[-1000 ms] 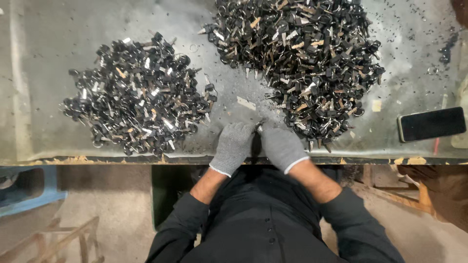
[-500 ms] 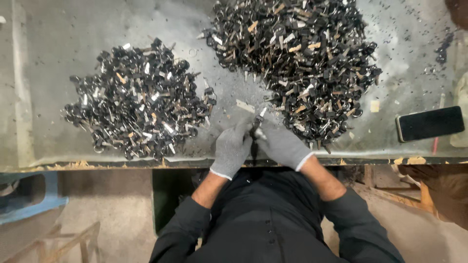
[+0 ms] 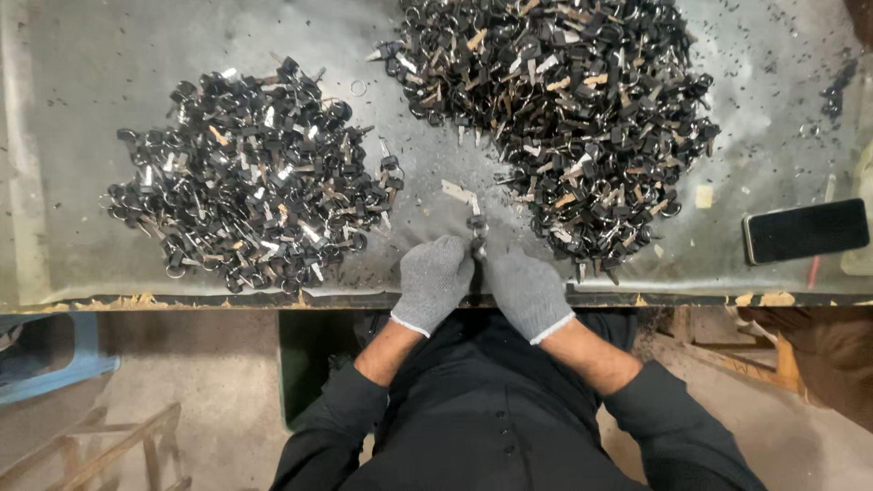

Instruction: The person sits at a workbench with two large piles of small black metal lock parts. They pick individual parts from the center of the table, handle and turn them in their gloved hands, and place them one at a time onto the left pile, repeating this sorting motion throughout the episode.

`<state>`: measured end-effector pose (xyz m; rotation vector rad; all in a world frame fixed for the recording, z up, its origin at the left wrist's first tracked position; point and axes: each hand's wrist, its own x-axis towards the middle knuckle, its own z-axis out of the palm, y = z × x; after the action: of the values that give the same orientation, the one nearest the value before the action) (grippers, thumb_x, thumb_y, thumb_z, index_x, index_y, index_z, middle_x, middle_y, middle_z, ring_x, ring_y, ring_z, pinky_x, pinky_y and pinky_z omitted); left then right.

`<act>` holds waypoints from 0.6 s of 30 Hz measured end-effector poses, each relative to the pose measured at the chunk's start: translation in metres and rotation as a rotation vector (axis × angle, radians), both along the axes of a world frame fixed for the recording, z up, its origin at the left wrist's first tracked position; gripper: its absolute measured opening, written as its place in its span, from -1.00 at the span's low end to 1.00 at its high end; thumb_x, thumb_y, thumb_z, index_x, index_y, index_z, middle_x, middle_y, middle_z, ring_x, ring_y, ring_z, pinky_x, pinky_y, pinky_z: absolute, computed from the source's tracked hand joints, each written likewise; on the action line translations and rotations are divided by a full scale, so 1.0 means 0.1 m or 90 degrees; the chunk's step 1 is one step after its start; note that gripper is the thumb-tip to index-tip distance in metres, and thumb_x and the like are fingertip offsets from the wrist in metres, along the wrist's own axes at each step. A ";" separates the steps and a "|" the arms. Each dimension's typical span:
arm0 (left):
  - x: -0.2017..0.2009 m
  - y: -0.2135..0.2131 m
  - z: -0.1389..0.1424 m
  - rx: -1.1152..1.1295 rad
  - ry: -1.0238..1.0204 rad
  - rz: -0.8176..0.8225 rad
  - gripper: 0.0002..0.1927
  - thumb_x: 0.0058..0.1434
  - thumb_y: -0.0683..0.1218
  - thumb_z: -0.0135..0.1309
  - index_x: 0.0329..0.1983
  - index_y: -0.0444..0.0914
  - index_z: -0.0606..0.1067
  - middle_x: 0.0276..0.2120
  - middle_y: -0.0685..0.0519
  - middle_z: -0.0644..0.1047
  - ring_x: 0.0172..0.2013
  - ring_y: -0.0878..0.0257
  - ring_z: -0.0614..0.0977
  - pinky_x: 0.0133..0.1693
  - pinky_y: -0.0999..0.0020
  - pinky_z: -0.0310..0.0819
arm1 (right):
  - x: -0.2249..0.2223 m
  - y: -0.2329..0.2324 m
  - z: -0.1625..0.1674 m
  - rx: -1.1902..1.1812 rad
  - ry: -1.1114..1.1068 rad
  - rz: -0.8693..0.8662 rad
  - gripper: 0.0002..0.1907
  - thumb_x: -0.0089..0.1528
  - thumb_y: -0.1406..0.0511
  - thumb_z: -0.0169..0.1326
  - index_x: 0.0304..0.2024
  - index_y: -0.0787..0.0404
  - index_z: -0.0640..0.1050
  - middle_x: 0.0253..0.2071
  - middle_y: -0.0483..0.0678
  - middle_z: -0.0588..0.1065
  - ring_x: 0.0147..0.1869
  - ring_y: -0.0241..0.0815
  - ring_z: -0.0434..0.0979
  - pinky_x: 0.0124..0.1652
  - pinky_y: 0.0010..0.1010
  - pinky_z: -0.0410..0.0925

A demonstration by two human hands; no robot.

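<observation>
**A:** What are the two hands doing?

**B:** Both wear grey gloves. The left hand [image 3: 435, 280] and the right hand [image 3: 526, 289] sit side by side at the near edge of the worktop [image 3: 82, 245], about in the middle. They almost touch each other.

**A:** Do they hold something?

**B:** Yes. A small key with a black head [image 3: 476, 227] sticks up between them. The fingers of both hands are curled in tight and pinch it from each side. I cannot tell which fingers press on it, because the gloves hide that.

**A:** Where is that key on the worktop?

**B:** Just above the near edge, in the gap between two big heaps.

**A:** What heaps?

**B:** Heaps of the same little black and silver keys. The left pile [image 3: 250, 177] lies toward the left side of the worktop. The right pile [image 3: 564, 100] is bigger and runs up to the far edge. Some keys there have tan bits on them.

**A:** Anything else close to the hands?

**B:** A small pale scrap [image 3: 457, 191] lies just past the key, between the heaps.

**A:** And farther off?

**B:** A dark phone [image 3: 806, 230] lies flat near the right edge, well apart from the hands. Tiny dark crumbs [image 3: 832, 95] are scattered in the far right corner. A blue stool [image 3: 64, 364] stands on the floor, down to the left, under the worktop edge.
</observation>
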<state>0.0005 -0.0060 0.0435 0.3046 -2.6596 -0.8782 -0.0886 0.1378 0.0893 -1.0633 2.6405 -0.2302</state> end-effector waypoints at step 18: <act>-0.05 0.06 0.00 -0.059 -0.034 0.004 -0.93 0.19 -0.12 0.09 -0.39 -0.20 0.53 -0.48 -0.07 0.55 -0.42 -0.09 0.63 -0.37 -0.01 0.49 | -0.13 -0.05 -0.05 0.048 -0.082 0.011 -0.63 0.30 0.36 -0.10 0.15 0.34 0.41 -0.31 0.31 0.59 -0.23 0.31 0.66 -0.23 0.04 0.52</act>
<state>-0.0047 -0.0001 0.0439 0.3173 -2.7368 -0.7526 -0.1011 0.1328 0.0840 -1.0124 2.5041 -0.1863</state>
